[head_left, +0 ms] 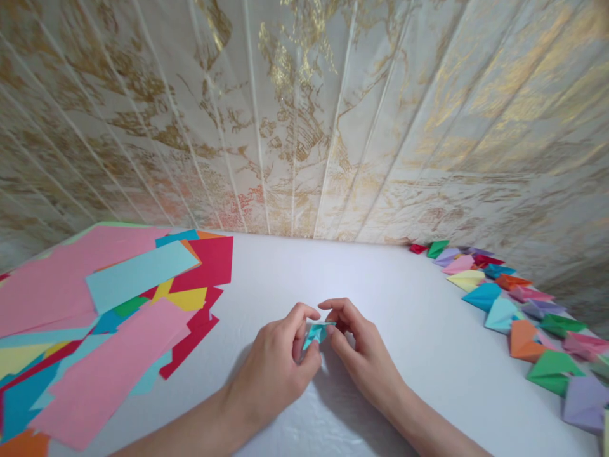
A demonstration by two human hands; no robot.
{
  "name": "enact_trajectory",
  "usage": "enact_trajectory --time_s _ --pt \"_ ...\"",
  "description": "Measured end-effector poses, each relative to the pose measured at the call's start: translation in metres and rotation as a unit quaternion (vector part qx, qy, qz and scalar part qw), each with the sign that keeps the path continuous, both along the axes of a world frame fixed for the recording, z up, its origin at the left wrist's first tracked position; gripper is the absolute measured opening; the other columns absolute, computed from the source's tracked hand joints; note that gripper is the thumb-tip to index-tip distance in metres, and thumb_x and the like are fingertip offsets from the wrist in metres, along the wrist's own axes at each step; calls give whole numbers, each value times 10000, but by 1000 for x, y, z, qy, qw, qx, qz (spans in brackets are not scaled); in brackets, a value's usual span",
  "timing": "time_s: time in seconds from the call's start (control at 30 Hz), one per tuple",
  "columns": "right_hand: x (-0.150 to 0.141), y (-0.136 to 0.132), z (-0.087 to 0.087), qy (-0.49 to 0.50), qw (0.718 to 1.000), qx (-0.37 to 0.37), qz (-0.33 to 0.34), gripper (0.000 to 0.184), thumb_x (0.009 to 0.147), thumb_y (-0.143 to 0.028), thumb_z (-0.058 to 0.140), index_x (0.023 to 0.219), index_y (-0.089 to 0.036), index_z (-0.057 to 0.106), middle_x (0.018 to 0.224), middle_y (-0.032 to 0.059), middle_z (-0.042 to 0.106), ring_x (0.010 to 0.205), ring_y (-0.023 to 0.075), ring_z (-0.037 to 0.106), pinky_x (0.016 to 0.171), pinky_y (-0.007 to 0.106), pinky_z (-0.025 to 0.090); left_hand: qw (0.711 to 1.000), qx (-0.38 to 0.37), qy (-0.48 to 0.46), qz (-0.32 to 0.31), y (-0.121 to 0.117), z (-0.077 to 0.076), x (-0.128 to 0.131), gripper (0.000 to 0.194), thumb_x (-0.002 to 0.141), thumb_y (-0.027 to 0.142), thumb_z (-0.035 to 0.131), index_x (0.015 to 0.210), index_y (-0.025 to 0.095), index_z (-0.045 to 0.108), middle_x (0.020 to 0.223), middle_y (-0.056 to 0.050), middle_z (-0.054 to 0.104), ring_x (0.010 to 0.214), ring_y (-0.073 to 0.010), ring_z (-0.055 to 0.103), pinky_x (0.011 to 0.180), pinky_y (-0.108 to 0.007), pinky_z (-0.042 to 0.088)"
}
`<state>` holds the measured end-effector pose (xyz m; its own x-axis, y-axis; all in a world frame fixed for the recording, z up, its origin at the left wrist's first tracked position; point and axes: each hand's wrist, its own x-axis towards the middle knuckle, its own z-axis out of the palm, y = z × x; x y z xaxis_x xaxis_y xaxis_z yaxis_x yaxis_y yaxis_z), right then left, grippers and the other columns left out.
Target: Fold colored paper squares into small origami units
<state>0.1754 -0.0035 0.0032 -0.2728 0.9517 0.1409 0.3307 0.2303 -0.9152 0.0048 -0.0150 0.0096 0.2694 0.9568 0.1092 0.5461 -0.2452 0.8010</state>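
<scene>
Light-blue folded paper sits between left hand and right hand, both pinching it; index fingers arched above, wrists angled inward.

Head view: I look from the wearer's head forward and down over the white bench, the left hand and right hand close below centre, the gold-patterned backdrop farther off and filling the upper half.
</scene>
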Motion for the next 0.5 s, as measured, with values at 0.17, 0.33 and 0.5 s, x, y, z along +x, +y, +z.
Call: enact_trajectory --time_s 0.17,0.33,0.5 --pt "-1 -3 0 -17 1000 20 15 277 872 -159 452 1127 -200 554 743 -39 564 634 135 504 617 250 400 999 -26 32 21 7 -1 -2 78 863 239 501 893 231 572 541 103 370 503 -132 436 539 -244 294" --pt "-2 -3 1 -21 1000 2 19 249 887 -203 482 1123 -202 561 752 -37 561 643 136 515 614 251 398 999 -32 36 24 6 0 0 75 858 248 500 839 226 570 528 100 363 491 -127 422 526 -242 272" --pt "-3 -2 1 -11 1000 -16 4 236 884 -221 494 1105 -206 576 748 -41 551 628 131 500 609 251 391 999 -30 33 21 4 4 4 69 839 224 499 830 223 567 513 103 353 476 -124 411 526 -241 272"
